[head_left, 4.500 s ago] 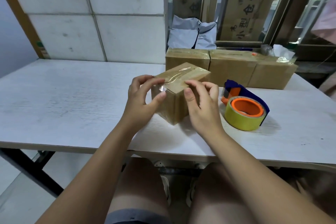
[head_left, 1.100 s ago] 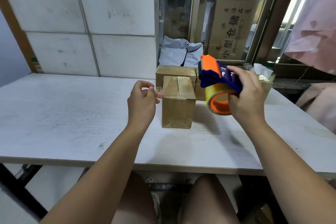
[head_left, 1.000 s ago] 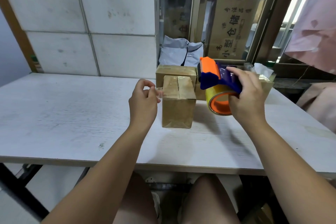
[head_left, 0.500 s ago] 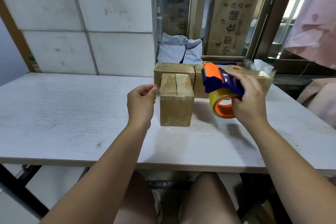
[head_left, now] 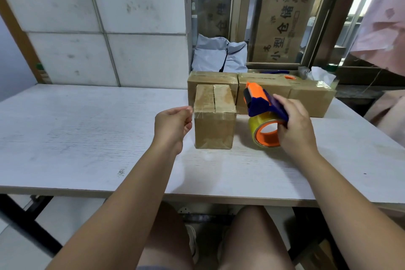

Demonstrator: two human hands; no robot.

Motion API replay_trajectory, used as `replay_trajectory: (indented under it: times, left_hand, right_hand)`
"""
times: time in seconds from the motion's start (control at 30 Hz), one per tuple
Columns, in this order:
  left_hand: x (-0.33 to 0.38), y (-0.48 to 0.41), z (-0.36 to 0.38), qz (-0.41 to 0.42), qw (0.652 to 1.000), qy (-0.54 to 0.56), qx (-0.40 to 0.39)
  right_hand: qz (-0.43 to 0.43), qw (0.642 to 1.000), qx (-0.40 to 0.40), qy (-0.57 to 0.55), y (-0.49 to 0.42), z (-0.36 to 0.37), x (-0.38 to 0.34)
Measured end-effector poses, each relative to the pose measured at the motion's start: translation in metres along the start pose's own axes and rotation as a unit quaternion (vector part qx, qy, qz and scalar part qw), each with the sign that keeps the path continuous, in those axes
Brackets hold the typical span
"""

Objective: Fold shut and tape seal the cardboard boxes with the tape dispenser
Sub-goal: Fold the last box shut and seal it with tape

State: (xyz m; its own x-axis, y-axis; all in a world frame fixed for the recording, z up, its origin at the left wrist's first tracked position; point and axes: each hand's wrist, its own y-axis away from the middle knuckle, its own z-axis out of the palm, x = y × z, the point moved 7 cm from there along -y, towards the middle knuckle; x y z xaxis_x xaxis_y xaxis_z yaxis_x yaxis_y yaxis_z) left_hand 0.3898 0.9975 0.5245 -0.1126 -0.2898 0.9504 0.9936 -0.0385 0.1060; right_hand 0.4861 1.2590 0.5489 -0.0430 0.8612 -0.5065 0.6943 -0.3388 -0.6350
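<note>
A small cardboard box (head_left: pixel 213 131) stands upright on the white table (head_left: pixel 87 138), its top flaps folded shut with clear tape along them. My left hand (head_left: pixel 172 124) is at the box's upper left corner, thumb and fingertips pinched together on the end of a clear tape strip that runs across the top of the box's front. My right hand (head_left: pixel 294 129) grips the blue and orange tape dispenser (head_left: pixel 260 103) just right of the box, its yellowish roll low over the table.
Three taped cardboard boxes (head_left: pixel 306 96) stand in a row behind, against the wall and window. Part of a second orange dispenser (head_left: pixel 288 77) lies on top of them. Grey bags (head_left: pixel 219 55) and a large printed carton (head_left: pixel 282 24) stand further back.
The box was turned upright and I took up the dispenser. Over the last second my right hand lowered the dispenser beside the box, and my left hand brought the tape end to the box's corner.
</note>
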Motion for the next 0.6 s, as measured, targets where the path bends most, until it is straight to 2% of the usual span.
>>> replay_trajectory:
  times: [0.23, 0.4, 0.53, 0.6]
  left_hand:
    - [0.000, 0.003, 0.001, 0.003, 1.000, 0.007, 0.001]
    - [0.003, 0.005, 0.006, 0.033, 0.998, -0.057, 0.005]
    - [0.000, 0.005, 0.009, 0.038, 0.997, -0.067, 0.020]
    - [-0.003, 0.007, 0.009, 0.067, 0.983, -0.171, 0.032]
  right_hand:
    - [0.024, 0.999, -0.026, -0.033, 0.012, 0.017, 0.009]
    - [0.052, 0.997, -0.032, -0.056, 0.015, 0.021, 0.012]
    - [0.062, 0.996, -0.031, -0.063, 0.017, 0.020, 0.014]
    - [0.065, 0.995, -0.021, -0.070, 0.018, 0.020, 0.016]
